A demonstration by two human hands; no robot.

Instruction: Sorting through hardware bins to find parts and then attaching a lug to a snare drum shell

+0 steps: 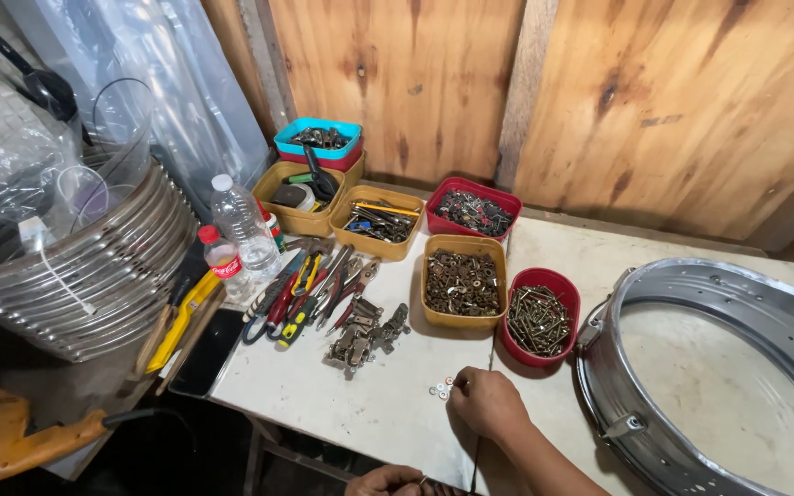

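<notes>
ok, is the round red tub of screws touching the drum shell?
Apart. The head view shows a strip of bare white table between the red tub and the metal drum shell; the shell's nearest lug stops just short of the tub's rim.

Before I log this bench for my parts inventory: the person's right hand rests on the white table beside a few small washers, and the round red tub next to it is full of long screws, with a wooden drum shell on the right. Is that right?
Nearly. The head view shows the drum shell is shiny metal, not wood. The rest holds: the right hand rests on the white table beside the small washers, and the round red tub holds long screws.
</notes>
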